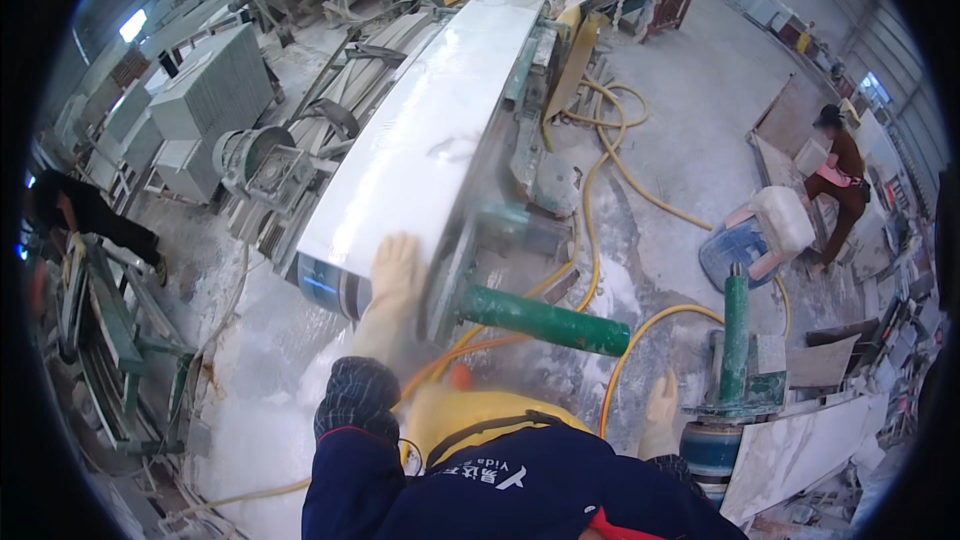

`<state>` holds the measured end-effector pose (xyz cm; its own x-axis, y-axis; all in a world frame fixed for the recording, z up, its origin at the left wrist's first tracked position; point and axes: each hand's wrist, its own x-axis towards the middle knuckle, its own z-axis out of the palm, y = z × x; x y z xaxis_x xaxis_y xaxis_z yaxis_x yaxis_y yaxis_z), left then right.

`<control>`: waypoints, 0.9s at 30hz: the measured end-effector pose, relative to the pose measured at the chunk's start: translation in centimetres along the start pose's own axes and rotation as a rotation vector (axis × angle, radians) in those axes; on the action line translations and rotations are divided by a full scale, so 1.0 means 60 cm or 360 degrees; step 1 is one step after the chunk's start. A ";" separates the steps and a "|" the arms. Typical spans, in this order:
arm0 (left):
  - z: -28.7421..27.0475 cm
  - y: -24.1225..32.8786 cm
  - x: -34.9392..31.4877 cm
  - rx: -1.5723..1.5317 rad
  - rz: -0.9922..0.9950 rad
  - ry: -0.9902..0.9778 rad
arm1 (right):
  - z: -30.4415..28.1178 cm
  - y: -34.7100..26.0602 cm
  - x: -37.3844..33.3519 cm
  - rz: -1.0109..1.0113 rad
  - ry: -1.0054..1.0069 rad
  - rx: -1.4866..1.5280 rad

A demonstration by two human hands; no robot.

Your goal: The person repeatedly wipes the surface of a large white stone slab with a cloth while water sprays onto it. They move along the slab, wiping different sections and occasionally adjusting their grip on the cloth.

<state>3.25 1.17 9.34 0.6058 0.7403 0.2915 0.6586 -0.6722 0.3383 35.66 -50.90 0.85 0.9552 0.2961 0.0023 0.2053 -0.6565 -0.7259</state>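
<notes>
A long white stone slab (430,110), glossy and wet-looking, runs away from me on a machine bed. My left hand (397,265), in a cream rubber glove, lies flat on the slab's near end with its fingers stretched out. Low at my right side, my right hand (659,408) wears a similar glove. Its fingers look extended and hold nothing that I can see. Close to that hand stand a green upright post (735,330) and a blue roller (710,448). A yellow apron (500,408) covers my front.
A green horizontal cylinder (550,320) juts out right of the slab. Yellow hoses (592,230) wind over the wet floor. A blue barrel (735,252) and a marbled slab (800,455) are at right. One person (838,165) works far right, another (95,210) far left.
</notes>
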 end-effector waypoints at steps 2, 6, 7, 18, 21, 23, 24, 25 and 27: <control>0.025 -0.008 0.053 0.0002 0.0065 -0.0073 | -0.002 0.007 -0.050 0.0301 0.0090 0.0206; 0.067 -0.009 0.140 -0.0103 0.0230 -0.0049 | -0.030 0.022 -0.178 0.0539 0.0115 -0.0409; 0.080 -0.002 0.162 -0.0109 0.0207 -0.0045 | -0.042 0.026 -0.219 0.0620 0.0096 -0.0417; 0.140 0.041 0.327 -0.0097 -0.0123 -0.0096 | -0.074 0.080 -0.437 0.1058 0.0050 -0.0502; 0.143 0.031 0.284 0.0005 0.0002 -0.0060 | -0.052 0.105 -0.407 0.1000 -0.0032 -0.0508; 0.136 0.021 0.227 0.0012 0.0104 0.0052 | -0.023 0.111 -0.368 0.0908 -0.0097 -0.0513; 0.129 0.016 0.196 0.0009 0.0118 0.0007 | -0.009 0.107 -0.342 0.0825 -0.0114 -0.0492; 0.118 0.012 0.158 -0.0005 0.0195 0.0126 | 0.007 0.097 -0.311 0.0738 -0.0120 -0.0459; 0.087 0.006 0.081 -0.0034 0.0231 0.0096 | 0.036 0.057 -0.243 0.0511 -0.0128 -0.0335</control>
<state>8.75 4.44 6.23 0.6656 0.6351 0.3919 0.5559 -0.7723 0.3075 21.98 -55.96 -3.13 0.9598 0.1007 -0.2619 -0.0539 -0.8500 -0.5241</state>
